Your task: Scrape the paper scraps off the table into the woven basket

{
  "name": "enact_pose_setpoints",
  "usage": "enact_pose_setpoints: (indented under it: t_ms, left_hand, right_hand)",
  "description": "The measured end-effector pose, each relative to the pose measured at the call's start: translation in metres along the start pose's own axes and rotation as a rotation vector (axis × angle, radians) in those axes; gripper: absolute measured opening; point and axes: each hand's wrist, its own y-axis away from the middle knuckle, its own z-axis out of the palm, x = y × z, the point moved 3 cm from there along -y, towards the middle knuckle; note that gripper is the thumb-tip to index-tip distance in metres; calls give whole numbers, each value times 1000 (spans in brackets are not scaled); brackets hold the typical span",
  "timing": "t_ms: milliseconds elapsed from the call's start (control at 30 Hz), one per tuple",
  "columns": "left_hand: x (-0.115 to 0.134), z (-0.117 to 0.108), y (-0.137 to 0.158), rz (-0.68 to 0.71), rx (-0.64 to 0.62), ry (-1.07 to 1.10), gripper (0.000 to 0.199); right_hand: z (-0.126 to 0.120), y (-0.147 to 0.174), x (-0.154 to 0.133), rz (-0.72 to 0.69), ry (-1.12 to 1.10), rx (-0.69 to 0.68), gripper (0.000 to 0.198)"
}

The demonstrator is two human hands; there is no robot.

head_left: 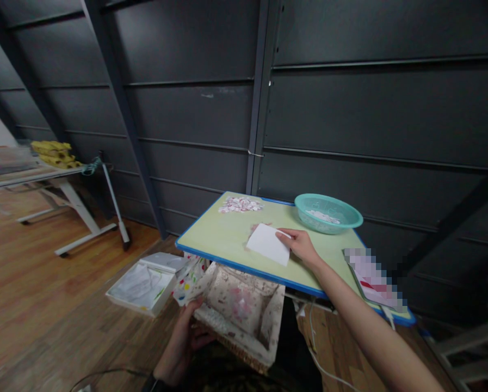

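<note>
Nearest the camera, below the counter (227,239) edge, the left hand (184,340) grips the rim of a fabric-lined basket (244,316). Up on the counter, the outstretched right hand (303,246) pinches a white paper sheet (268,243). Beyond lie paper scraps (240,204) and a teal bowl (328,213).

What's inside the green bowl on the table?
The green bowl holds a few small pale bits, too small to identify. Its near wall hides part of the bottom, so more may lie there.
</note>
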Motion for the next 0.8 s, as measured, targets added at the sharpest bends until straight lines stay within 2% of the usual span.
enact_pose_setpoints:
  t_ms: [133, 267, 367, 533, 700, 800]
  left_hand:
    - [1, 0, 1, 18, -17, -58, 60]
    - [0, -2, 1, 17, 14, -80, 62]
    - [0, -2, 2, 37, -11, -91, 63]
    - [1, -2, 4, 42, 1, -98, 59]
    - [1, 2, 8, 42, 42, -92, 55]
    - [1, 3, 10, 42, 43, -65, 57]
  right_hand:
    - [2, -5, -4, 10, -7, -11, 52]
    - [-2, -13, -11, 34, 16, -79, 47]
    - [-1, -17, -14, 9, 4, -108, 45]
    - [11, -17, -5, 37, -91, -165, 51]
    - [12, -16, 3, 44, -102, -136, 54]
    - [15, -13, 4, 85, -140, -239, 55]
